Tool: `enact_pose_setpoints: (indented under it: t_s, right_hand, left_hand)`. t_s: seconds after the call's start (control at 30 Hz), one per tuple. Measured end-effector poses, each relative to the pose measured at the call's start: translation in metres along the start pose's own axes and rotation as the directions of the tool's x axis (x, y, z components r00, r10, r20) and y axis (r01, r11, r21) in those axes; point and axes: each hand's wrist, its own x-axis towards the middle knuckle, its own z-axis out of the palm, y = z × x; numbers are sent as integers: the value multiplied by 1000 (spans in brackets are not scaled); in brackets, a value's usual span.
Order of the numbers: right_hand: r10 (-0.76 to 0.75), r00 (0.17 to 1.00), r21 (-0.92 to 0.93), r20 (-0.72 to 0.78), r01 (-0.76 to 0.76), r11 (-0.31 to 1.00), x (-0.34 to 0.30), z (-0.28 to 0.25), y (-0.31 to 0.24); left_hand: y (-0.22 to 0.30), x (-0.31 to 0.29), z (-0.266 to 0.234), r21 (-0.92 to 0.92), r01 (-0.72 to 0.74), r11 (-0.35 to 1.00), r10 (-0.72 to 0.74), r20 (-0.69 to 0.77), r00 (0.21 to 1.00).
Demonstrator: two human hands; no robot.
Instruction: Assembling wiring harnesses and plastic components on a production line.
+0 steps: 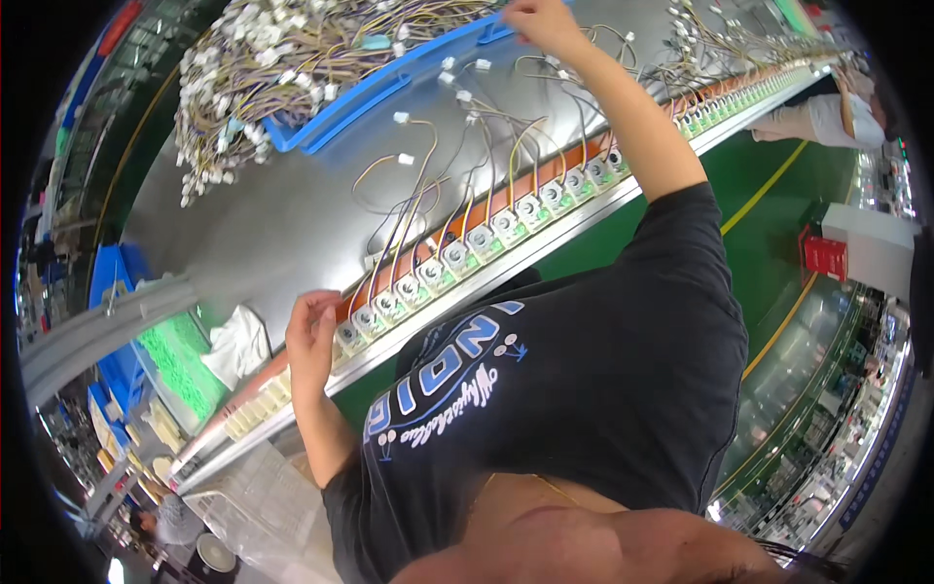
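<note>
A long row of small white-and-green housings [481, 237] runs along the bench edge, many with thin wires rising from them. At the left part of this row, my left hand [309, 341] has its fingers curled together beside the last wired housings; whatever they pinch is hidden. My right arm reaches across the bench. Its hand [547, 24] is closed at the rim of a blue tray [365, 97], fingertips bunched, and I cannot make out what is in them. Heaped in and around that tray are wire harnesses [292, 58] with white connectors.
Loose wire ends with white plugs [402, 117] lie over the metal bench [224, 243]. Cream-coloured blocks [255, 414] continue the row at left. A bin of green pieces [180, 360] and a white cloth [236, 346] sit nearby. Another person [827, 117] is at the far right end.
</note>
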Motion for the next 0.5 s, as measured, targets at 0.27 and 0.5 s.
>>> enact_pose_setpoints:
  t_s: [0.27,0.5]
  right_hand:
    - [-533,674,449,512,320,834,-154,154,-189]
    - [-475,622,258,622,410,875,-185,180,-220]
  left_hand:
    - [7,23,13,-282,-106,954,70,-132,989]
    - [-28,2,-7,-89,-49,995,15,-346,938]
